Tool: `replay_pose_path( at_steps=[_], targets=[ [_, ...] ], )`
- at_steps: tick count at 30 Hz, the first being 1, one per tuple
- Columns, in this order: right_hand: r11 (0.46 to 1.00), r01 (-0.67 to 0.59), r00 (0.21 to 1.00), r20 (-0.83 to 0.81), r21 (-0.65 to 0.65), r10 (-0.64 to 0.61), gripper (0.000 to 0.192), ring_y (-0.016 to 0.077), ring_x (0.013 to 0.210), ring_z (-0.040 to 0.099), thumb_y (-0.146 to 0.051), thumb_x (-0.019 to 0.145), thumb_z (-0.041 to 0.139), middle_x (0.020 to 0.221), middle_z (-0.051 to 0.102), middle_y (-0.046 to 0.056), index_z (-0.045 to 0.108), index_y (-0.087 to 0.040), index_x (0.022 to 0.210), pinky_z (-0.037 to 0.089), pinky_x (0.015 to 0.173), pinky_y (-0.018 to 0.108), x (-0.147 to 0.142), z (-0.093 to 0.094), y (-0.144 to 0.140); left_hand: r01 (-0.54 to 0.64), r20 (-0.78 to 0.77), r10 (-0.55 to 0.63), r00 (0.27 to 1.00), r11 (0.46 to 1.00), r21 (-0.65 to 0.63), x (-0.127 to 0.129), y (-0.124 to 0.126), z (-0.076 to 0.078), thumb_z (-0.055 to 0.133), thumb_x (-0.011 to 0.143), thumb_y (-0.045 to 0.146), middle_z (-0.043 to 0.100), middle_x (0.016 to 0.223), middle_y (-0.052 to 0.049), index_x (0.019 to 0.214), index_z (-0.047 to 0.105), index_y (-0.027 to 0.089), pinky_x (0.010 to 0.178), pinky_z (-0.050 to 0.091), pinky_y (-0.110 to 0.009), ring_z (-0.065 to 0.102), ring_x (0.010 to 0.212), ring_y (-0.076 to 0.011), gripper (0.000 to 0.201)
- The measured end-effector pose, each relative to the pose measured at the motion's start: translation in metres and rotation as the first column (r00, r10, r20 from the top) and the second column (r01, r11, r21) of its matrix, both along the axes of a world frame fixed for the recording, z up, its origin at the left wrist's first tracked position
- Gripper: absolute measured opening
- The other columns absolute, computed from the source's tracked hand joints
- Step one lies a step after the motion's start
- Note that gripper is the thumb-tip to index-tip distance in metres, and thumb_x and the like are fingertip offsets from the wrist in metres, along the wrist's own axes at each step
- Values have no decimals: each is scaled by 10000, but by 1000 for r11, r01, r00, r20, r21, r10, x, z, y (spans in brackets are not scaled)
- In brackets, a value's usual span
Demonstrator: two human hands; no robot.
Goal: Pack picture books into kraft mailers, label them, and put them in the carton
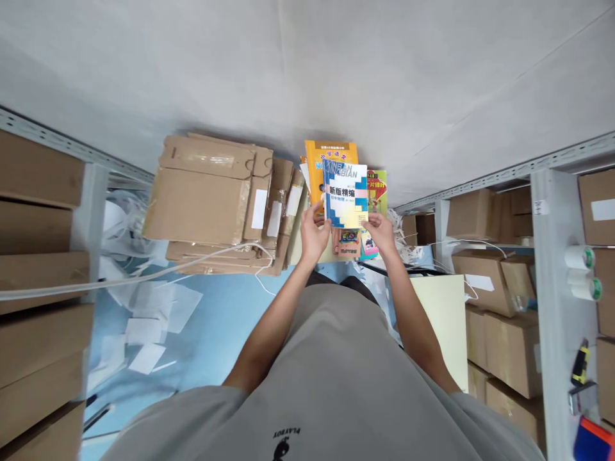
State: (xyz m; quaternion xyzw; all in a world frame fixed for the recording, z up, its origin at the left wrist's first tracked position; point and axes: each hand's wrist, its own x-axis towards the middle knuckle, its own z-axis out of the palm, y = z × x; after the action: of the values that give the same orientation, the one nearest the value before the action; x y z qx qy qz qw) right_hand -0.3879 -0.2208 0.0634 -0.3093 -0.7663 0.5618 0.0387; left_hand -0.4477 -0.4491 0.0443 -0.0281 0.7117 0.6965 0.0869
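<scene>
A blue, white and yellow book with Chinese lettering on its cover is held up between my two hands. My left hand grips its lower left corner, thumb on the front. At the lower right corner, my right hand pinches the edge. Behind it lies an orange book, partly covered. To the right a green and red book shows its upper part. Below the held book, a brownish book and a teal and pink one peek out.
Flattened cardboard boxes are stacked left of the books, with a white cord across them. Paper scraps litter the blue floor. Shelves with cartons flank both sides. Tape rolls and a yellow utility knife are on the right post.
</scene>
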Motion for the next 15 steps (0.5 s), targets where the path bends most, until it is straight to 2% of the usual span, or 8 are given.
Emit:
replay_pose_path(
  at_steps=[4,6,8,10,12,15],
  targets=[
    [989,-60,994,82,-136,71,581,338,1058,846,-682,773,928,1081,895,108,773,-239,1116,714,980,527,14,10,-1,82,41,-82,996,997,2,0,-20,-5,803,944,265,849,1340,-163,1361,802,185,962,738,-442,836,1037,-271,424],
    [979,-88,991,81,-183,105,624,317,1007,835,-735,764,937,1036,885,76,756,-258,1123,714,934,496,16,17,-5,106,29,-105,994,994,-23,4,-31,-4,803,923,251,853,1349,-155,1358,814,189,924,737,-415,833,1008,-257,439],
    [964,-132,989,41,-230,145,619,299,1010,827,-742,768,957,1071,878,56,726,-281,1111,713,911,464,15,24,-15,98,12,-98,995,994,-46,7,-45,-2,800,926,260,853,1369,-147,1364,822,200,922,737,-407,833,1014,-254,443],
    [940,-195,980,-21,-281,198,605,286,1032,823,-736,792,971,1137,866,46,689,-299,1101,718,894,442,11,29,-34,46,-6,-46,999,996,-74,6,-64,0,787,949,287,857,1365,-142,1355,826,200,976,736,-427,840,1063,-266,416],
    [903,-274,962,-86,-329,261,615,276,1032,821,-755,812,970,1163,848,38,651,-309,1089,727,875,430,2,30,-63,-57,-33,53,998,993,-107,0,-91,0,766,981,311,857,1361,-146,1359,815,187,1075,717,-462,842,1152,-287,400],
    [850,-352,936,-162,-391,313,660,273,1031,821,-811,813,952,1146,822,31,601,-314,1066,738,840,416,-22,13,-119,-231,-80,220,972,957,-177,-13,-142,-5,745,1006,287,847,1366,-172,1422,765,155,1204,665,-499,826,1270,-305,437]
  ],
)
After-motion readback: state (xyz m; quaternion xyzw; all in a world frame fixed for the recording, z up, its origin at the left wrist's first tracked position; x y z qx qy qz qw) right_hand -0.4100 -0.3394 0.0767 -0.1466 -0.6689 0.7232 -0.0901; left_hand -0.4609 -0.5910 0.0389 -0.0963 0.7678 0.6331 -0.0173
